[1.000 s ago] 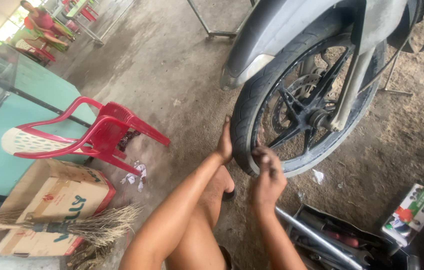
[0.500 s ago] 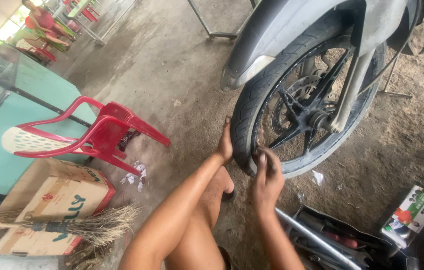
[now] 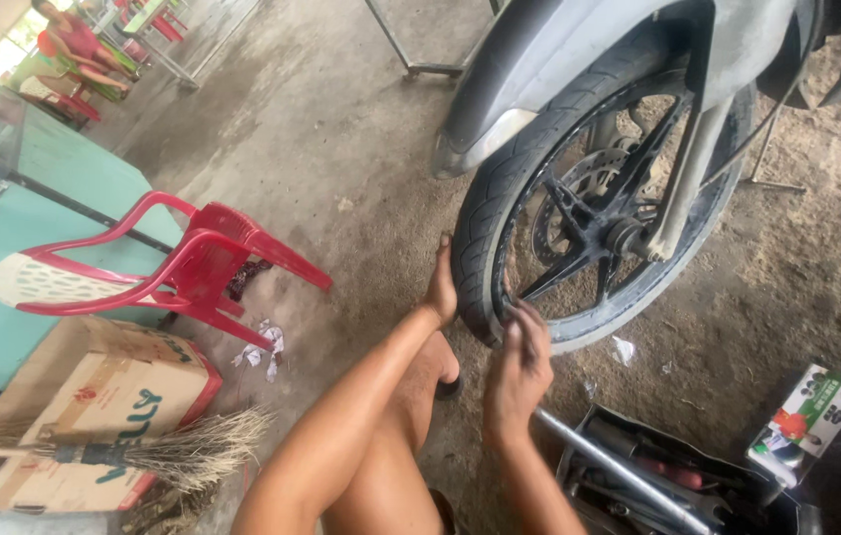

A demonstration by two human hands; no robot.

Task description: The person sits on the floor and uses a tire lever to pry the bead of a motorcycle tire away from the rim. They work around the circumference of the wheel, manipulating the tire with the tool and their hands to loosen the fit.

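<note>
A motorbike's front wheel, with a black tyre (image 3: 500,198) and black spoked rim (image 3: 599,233), stands on the dirt floor under a grey mudguard (image 3: 539,69). My left hand (image 3: 440,282) presses flat against the tyre's outer side, low on its near edge. My right hand (image 3: 520,362) has its fingers curled at the tyre's bead, where rubber meets rim, near the bottom. Whether it pinches the bead or only touches it is unclear. My bare knee is below both arms.
A red plastic chair (image 3: 193,263) lies tipped at the left beside a teal counter (image 3: 4,287). A cardboard box (image 3: 94,396) and a straw broom (image 3: 183,451) lie lower left. An open tool tray (image 3: 658,476) and a small carton (image 3: 807,421) sit lower right.
My right hand has shifted slightly along the lower rim, its fingers working at the tyre's edge. The left hand and the wheel stay put.
</note>
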